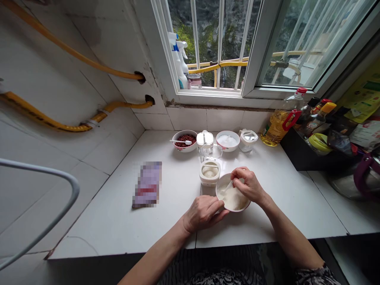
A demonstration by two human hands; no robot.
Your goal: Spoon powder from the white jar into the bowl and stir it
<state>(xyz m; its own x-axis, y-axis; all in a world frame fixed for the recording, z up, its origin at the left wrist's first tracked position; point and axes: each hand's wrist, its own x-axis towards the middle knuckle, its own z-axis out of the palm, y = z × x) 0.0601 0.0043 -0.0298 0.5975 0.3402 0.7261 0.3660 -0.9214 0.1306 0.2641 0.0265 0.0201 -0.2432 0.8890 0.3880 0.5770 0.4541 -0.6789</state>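
My left hand [208, 211] grips the near left rim of a white bowl [233, 209], its fingers closed over the edge. Pale, powdery or fine-grained stuff [236, 198] fills the bowl. Between the fingers of my right hand [247, 185] is a small white spoon [228, 186], its lower end in the pale stuff. Just behind and left of the bowl stands a small seasoning jar [209, 179], its clear lid [211, 151] flipped up. Similar pale contents show inside the jar.
Along the back stand a bowl of dark red bits [184, 149] with a white spoon across it, a closed jar [204, 137], a bowl of white grains [228, 147] and another jar [248, 140]. An oil bottle [273, 126] and a black box [297, 152] are right; a blurred purple packet [148, 184] lies left.
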